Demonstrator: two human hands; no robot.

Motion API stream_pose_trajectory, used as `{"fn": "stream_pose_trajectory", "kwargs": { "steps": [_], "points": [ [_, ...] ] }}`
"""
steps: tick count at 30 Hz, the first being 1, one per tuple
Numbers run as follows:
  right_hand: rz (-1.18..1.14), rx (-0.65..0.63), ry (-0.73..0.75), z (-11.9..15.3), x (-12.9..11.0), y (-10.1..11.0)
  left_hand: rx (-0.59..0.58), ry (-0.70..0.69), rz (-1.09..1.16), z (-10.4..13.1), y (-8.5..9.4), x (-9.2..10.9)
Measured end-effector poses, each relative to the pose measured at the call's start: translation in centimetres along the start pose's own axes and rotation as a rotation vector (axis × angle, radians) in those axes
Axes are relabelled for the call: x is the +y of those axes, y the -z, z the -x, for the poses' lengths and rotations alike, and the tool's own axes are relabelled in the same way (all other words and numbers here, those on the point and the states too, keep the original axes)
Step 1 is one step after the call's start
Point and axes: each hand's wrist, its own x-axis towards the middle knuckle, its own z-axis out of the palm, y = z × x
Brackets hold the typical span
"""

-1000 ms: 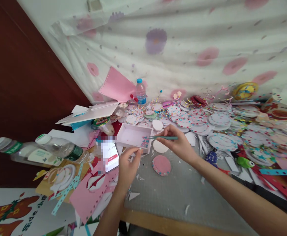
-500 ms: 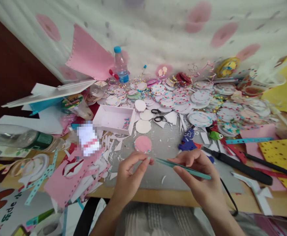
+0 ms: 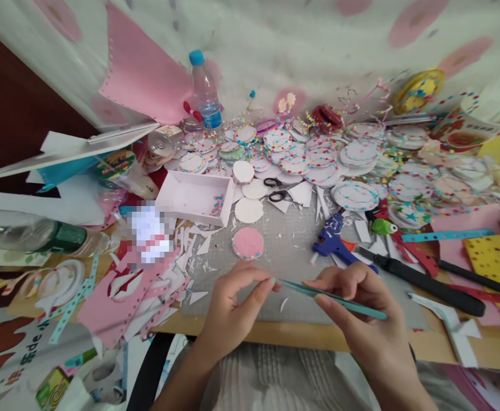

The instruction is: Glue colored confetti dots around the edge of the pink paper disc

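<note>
Head view: your right hand (image 3: 361, 311) holds teal tweezers (image 3: 331, 295) in a narrow pinch of thumb and forefinger, the tips pointing left toward your left hand (image 3: 233, 305). That hand's grip is nearly closed too, thumb and forefinger drawn together right at the tweezer tips; whether a tiny piece sits between them is too small to tell. Both hands hover over the near edge of the surface (image 3: 293, 268), just this side of the pink disc (image 3: 248, 243), which lies flat on the grey mat with coloured dots around its rim.

Beyond the disc stands the white box (image 3: 194, 197), with a few coloured bits in its right corner. Plain white discs (image 3: 249, 210) and small scissors (image 3: 274, 189) lie just right of the box. Right of the pink disc rests a blue glue gun (image 3: 333, 242), and further right a black knife (image 3: 421, 282). A water bottle (image 3: 205, 91) stands well behind the box, beside heaps of finished dotted discs (image 3: 355, 194).

As I read it, you are at the step of setting a small bit in the tweezer tips. The next move would call for a steady carry forward to the disc's rim, keeping the pinch tight so nothing drops.
</note>
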Motion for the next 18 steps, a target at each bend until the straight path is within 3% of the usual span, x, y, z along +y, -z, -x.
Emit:
{"fn": "stream_pose_trajectory", "kwargs": {
  "steps": [5,15,18],
  "points": [
    [-0.009,0.024,-0.039,0.03,-0.11,-0.25,-0.006,0.007,-0.033,-0.15,0.16,-0.08],
    [0.039,0.074,0.045,-0.24,0.41,-0.36,-0.005,0.042,0.004,0.04,0.31,-0.59],
    [0.113,0.149,0.194,0.20,0.16,-0.75,-0.054,0.099,0.018,0.29,0.04,-0.53]
  ]
}}
